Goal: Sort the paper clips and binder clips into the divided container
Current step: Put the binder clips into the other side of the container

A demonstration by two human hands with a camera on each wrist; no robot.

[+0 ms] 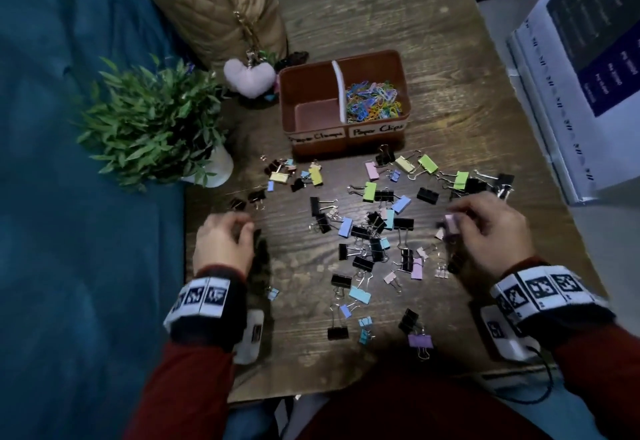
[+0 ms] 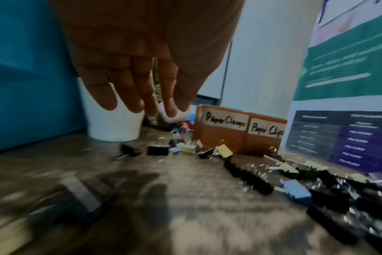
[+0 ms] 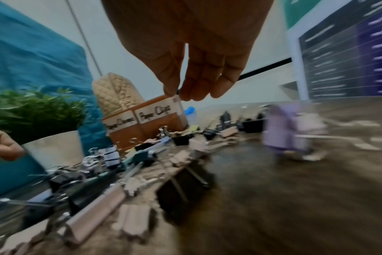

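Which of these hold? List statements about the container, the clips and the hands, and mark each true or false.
1. The paper clips lie in the container's compartment labelled Paper Clips. True.
2. The Paper Clamps compartment is full of binder clips. False: it holds nothing in the head view.
3. Binder clips lie scattered on the table in front of the container. True.
4. The left hand holds a green binder clip. False: it holds nothing.
5. The potted plant stands to the right of the container. False: it stands to its left.
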